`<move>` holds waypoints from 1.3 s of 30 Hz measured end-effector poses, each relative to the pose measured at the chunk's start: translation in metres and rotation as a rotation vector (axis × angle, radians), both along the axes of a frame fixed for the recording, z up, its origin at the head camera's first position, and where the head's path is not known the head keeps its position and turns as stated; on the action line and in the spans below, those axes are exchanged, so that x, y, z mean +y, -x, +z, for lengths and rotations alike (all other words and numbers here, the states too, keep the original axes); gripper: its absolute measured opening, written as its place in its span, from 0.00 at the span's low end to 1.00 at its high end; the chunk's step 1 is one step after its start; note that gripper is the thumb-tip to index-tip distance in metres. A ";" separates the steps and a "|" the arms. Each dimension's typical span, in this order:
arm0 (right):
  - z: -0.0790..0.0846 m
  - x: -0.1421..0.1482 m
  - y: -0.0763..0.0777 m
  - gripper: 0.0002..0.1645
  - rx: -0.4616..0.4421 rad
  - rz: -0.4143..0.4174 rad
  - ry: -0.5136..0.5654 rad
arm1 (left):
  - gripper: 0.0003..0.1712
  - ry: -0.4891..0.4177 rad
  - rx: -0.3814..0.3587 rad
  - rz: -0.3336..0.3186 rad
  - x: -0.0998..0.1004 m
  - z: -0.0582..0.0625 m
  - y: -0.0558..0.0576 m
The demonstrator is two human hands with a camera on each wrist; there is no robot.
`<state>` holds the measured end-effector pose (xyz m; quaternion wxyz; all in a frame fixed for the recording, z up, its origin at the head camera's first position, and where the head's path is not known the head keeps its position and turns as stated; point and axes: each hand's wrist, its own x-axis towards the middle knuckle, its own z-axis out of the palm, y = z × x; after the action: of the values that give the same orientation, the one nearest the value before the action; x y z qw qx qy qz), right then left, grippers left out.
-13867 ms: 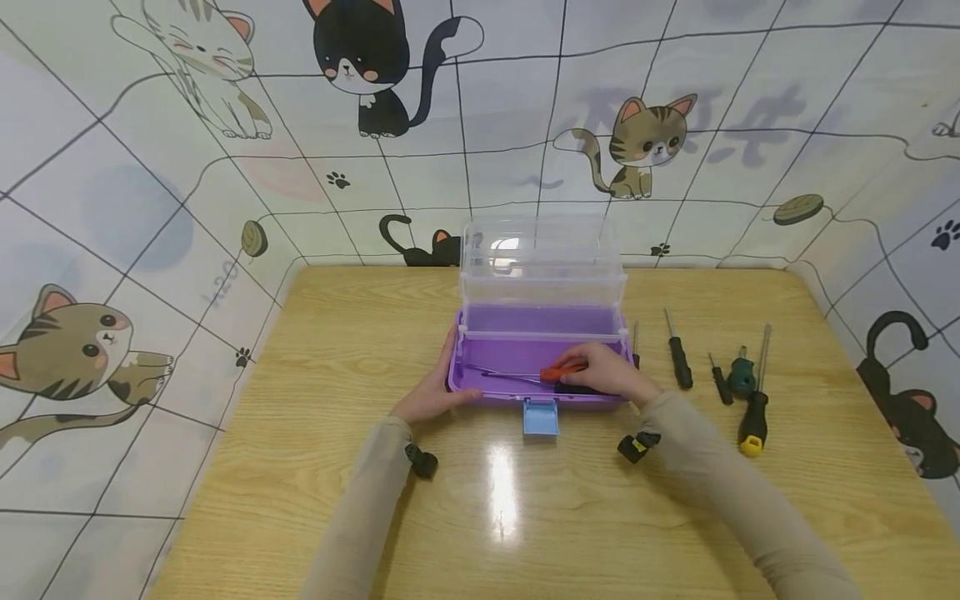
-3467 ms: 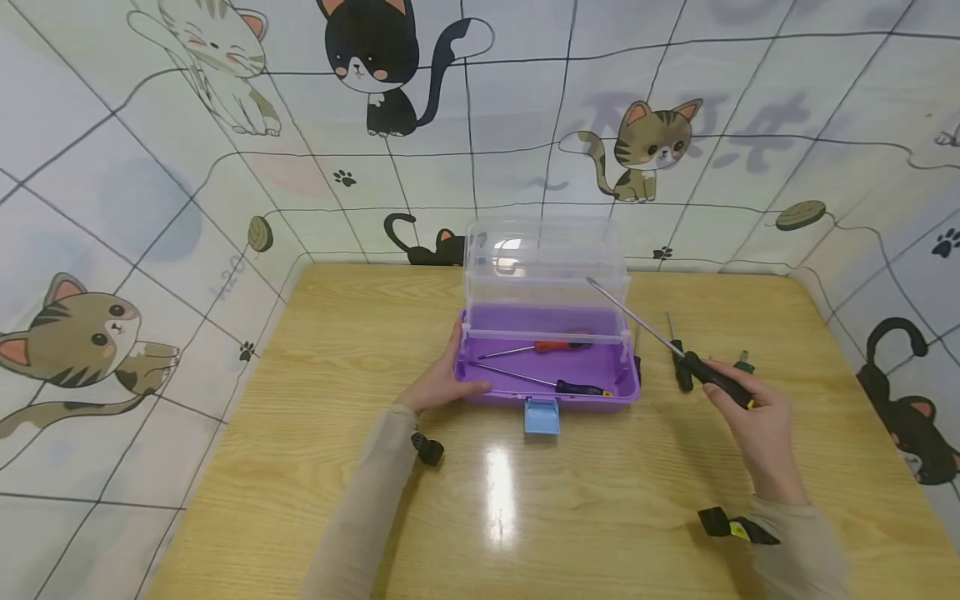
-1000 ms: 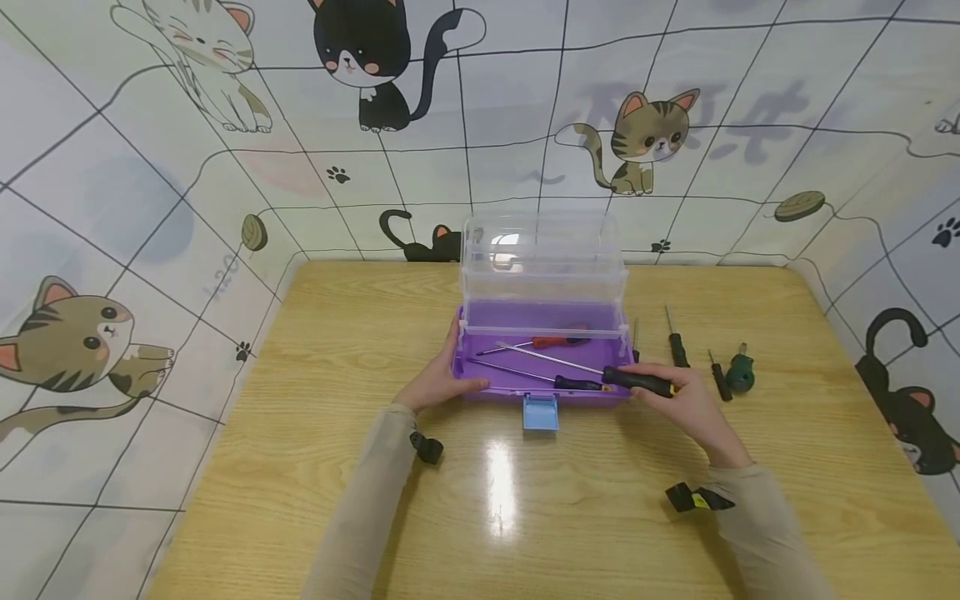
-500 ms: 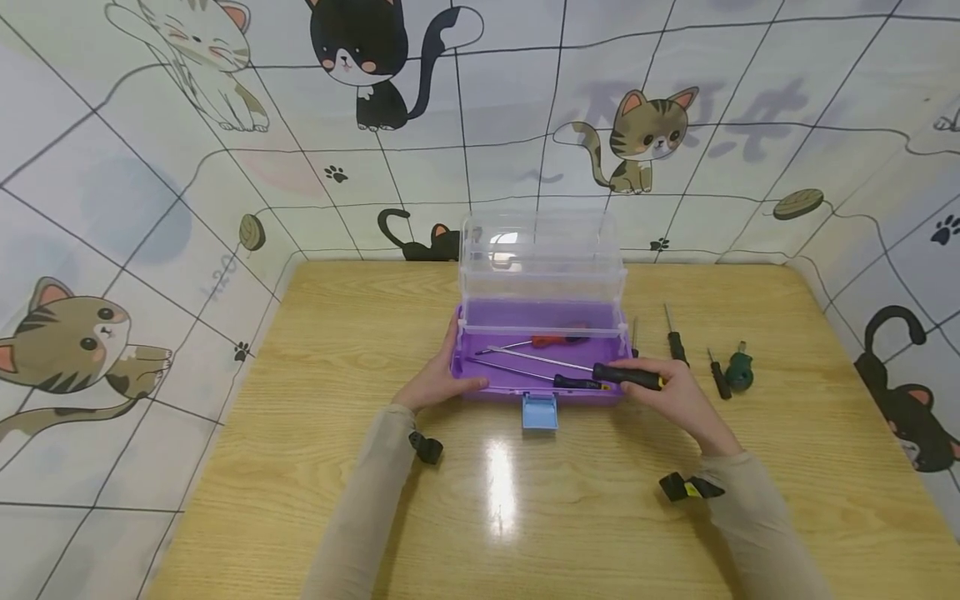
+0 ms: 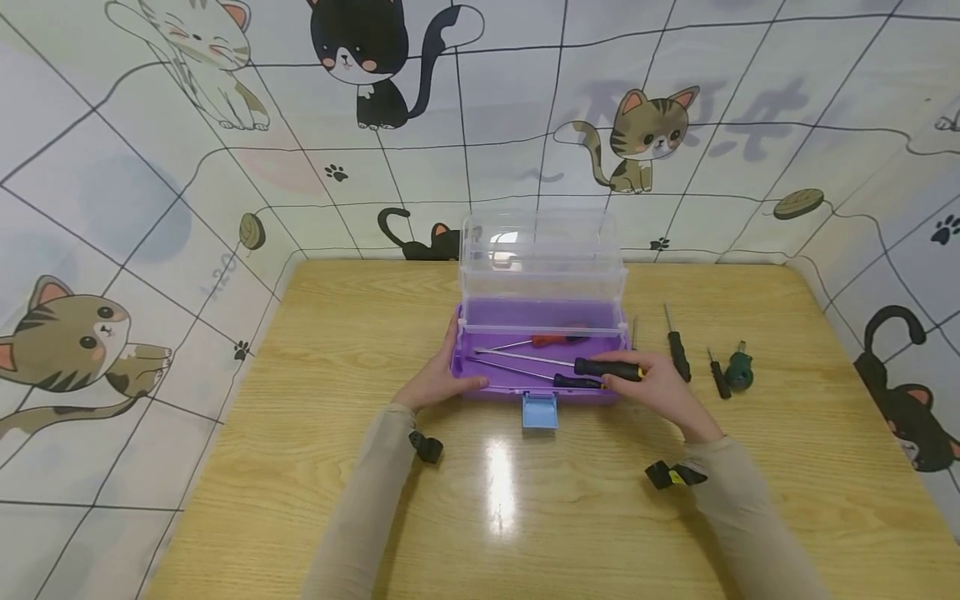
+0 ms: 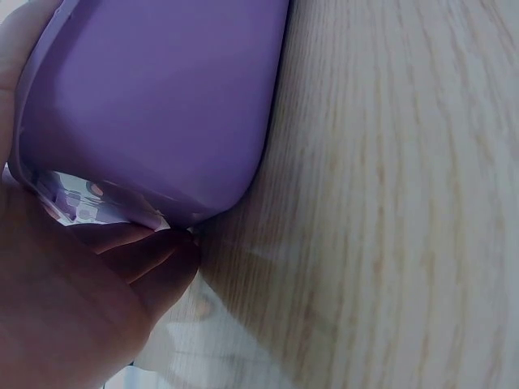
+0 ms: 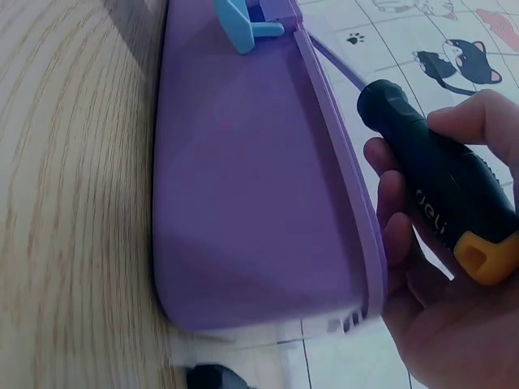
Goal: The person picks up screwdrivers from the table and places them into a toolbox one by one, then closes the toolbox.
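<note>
Since half a second earlier, the right hand (image 5: 652, 390) and the large black-and-yellow screwdriver (image 5: 609, 368) it carries have shifted left, farther over the purple toolbox (image 5: 540, 315); 3.5 seconds ago that screwdriver was held up above the table (image 5: 345, 367), right of the box. Now the right hand grips its handle between thumb and fingers, the handle above the near rim by the right end in the right wrist view, the shaft pointing left across the interior. Whether its tip touches the bottom cannot be told. The left hand (image 5: 435, 379) holds the box's left end, thumb over the near rim, fingers against the end wall. Inside the toolbox lie a red-handled screwdriver (image 5: 551, 340), toward the far side, and a slim black-handled screwdriver (image 5: 573, 382), along the near side, both with shafts to the left. The clear lid (image 5: 540, 250) stands raised at the far side, and the light-blue latch (image 5: 540, 411) hangs out in front. On the table to the right rest a medium black screwdriver (image 5: 678, 354), a small black screwdriver (image 5: 720, 379) and a stubby green screwdriver (image 5: 739, 371).
</note>
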<state>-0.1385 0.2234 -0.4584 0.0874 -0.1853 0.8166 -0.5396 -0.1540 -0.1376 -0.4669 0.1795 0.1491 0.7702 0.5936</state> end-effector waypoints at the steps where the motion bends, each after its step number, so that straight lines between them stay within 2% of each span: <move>1: 0.000 -0.002 0.001 0.18 0.005 -0.003 -0.014 | 0.71 -0.005 0.004 -0.001 0.000 0.000 0.000; 4: -0.002 -0.009 0.005 0.18 0.045 -0.008 -0.062 | 0.71 0.020 0.018 -0.009 0.000 0.004 -0.002; 10: -0.004 -0.020 0.008 0.17 0.087 -0.006 -0.110 | 0.71 0.048 0.043 -0.016 -0.001 0.000 0.000; 17: -0.004 -0.022 0.009 0.15 0.118 0.018 -0.131 | 0.72 0.030 0.050 0.018 -0.003 -0.032 0.010; 20: -0.004 -0.021 0.010 0.16 0.098 0.025 -0.150 | 0.72 0.034 0.051 0.025 -0.003 -0.036 0.011; 24: -0.002 -0.021 0.012 0.17 0.070 0.036 -0.215 | 0.72 0.025 0.066 0.018 -0.002 -0.034 0.011; 28: 0.000 -0.022 0.013 0.18 0.078 0.058 -0.268 | 0.72 0.002 0.051 0.006 -0.002 -0.024 0.009; 32: 0.000 -0.024 0.014 0.17 0.076 0.053 -0.272 | 0.72 -0.021 0.029 -0.007 -0.001 -0.014 0.006; 35: -0.001 -0.024 0.015 0.16 0.077 0.041 -0.265 | 0.72 -0.023 0.032 -0.004 -0.001 -0.016 0.006; 39: -0.002 -0.024 0.016 0.16 0.091 0.029 -0.264 | 0.72 -0.006 0.054 0.010 -0.001 -0.028 0.009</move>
<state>-0.1542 0.1997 -0.4602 0.0818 -0.2080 0.8810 -0.4170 -0.1631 -0.1387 -0.4944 0.1552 0.1620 0.7737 0.5924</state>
